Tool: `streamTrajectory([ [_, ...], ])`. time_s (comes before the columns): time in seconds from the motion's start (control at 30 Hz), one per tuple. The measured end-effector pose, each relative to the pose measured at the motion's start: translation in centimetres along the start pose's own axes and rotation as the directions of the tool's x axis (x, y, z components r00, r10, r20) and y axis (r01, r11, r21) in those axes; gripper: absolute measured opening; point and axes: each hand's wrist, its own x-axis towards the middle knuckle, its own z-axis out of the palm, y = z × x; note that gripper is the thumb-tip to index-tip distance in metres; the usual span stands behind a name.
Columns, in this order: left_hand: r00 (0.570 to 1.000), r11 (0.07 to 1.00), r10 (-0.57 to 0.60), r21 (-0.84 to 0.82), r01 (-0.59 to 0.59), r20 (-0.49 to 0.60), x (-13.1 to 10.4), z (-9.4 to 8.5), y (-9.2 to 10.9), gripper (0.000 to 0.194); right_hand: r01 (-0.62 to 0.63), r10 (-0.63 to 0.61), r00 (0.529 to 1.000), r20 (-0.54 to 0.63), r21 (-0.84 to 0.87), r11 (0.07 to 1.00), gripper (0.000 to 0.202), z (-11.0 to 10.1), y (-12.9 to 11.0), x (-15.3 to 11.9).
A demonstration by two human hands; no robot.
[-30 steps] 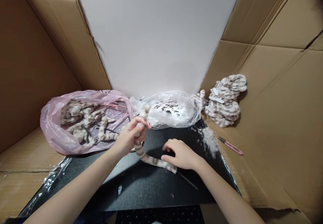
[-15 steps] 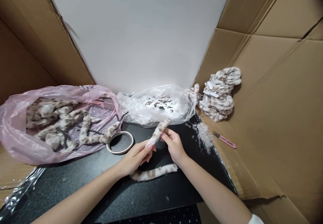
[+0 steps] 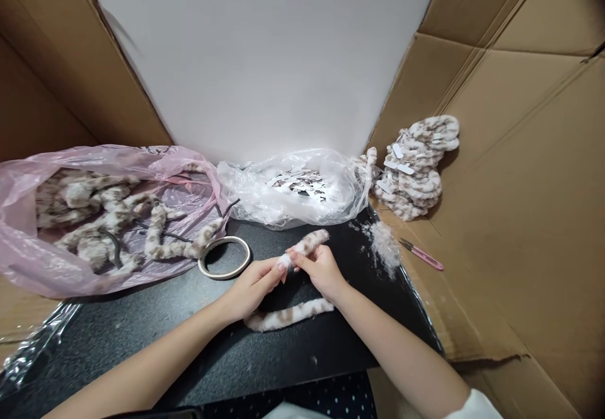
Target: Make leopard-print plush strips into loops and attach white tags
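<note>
Evidently, both hands are closed on the spotted plush strip (image 3: 312,241) above the black tabletop (image 3: 265,362): the left hand (image 3: 253,288) pinches its lower part between thumb and curled fingers, while the right hand (image 3: 325,273) grips just beside, thumb on top. Another plush length (image 3: 295,314) lies nearer the body; whether it joins the held part cannot be told. Sound handling calls for light, even thumb pressure and closely spaced grips, avoiding twist in the pile
</note>
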Motion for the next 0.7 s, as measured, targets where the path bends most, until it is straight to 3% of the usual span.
streamTrajectory([
  [0.23, 0.999, 0.999, -0.013, 0.029, 0.012, 0.038, 0.07, -0.02, -0.01, 0.047, -0.037, 0.04, 0.994, 0.106, -0.026, 0.999, 0.04, 0.22, 0.16, -0.19],
  [0.47, 0.995, 0.972, -0.087, -0.216, 0.093, 0.04, 0.19, 0.12, 0.16, 0.051, 0.079, -0.061, 0.986, 0.154, -0.116, 0.99, 0.037, 0.02, 0.23, -0.48],
  [0.57, 0.988, 0.955, -0.144, -0.253, 0.153, 0.054, 0.39, -0.16, 0.54, 0.051, 0.104, -0.08, 0.987, 0.14, -0.171, 0.98, 0.034, -0.22, 0.2, -0.56],
  [0.7, 0.988, 0.956, -0.156, -0.25, 0.153, 0.007, 0.66, -0.36, 0.45, 0.051, 0.078, -0.065, 0.989, 0.132, -0.099, 0.992, 0.04, -0.7, 0.0, -0.26],
])
